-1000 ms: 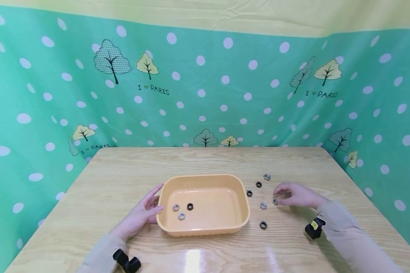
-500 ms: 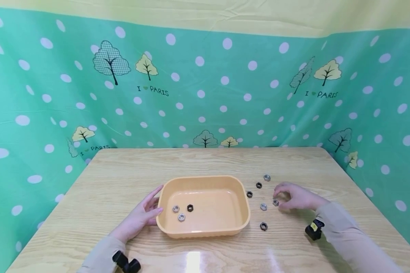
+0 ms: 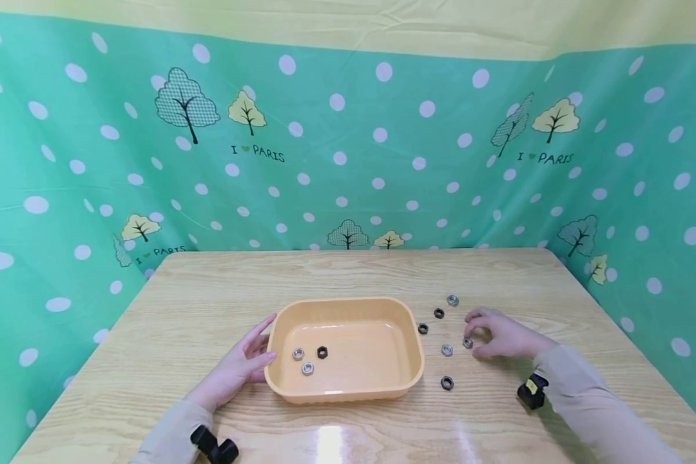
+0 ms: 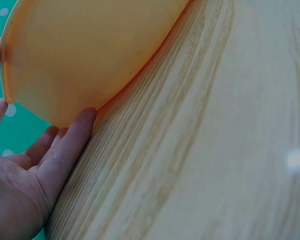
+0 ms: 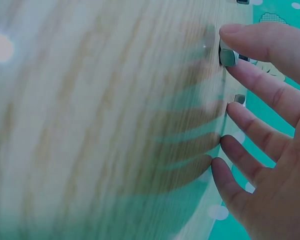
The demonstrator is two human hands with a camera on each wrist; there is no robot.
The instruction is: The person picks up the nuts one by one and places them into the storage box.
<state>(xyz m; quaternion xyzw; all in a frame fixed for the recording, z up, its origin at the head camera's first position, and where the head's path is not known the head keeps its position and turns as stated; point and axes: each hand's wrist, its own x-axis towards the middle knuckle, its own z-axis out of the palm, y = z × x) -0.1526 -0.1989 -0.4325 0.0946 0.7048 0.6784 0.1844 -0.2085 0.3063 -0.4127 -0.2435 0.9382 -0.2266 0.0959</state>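
My left hand holds the left end of a light-orange plastic basin, its thumb at the rim and the other fingers along the outer wall. In the left wrist view, the fingers lie against the basin's outside. Inside the basin are two silver hex nuts and a black one. Right of it, my right hand has thumb and index finger curled about a silver hex nut at the table. The right wrist view shows that nut between both tips, the other fingers spread.
More loose nuts lie between the basin and my right hand: silver ones and black ones. The wooden table ends at a green dotted curtain behind and at both sides.
The right thumb and index finger have shifted slightly, showing more of the silver nut between them. My left hand, the basin and the other nuts keep their places.
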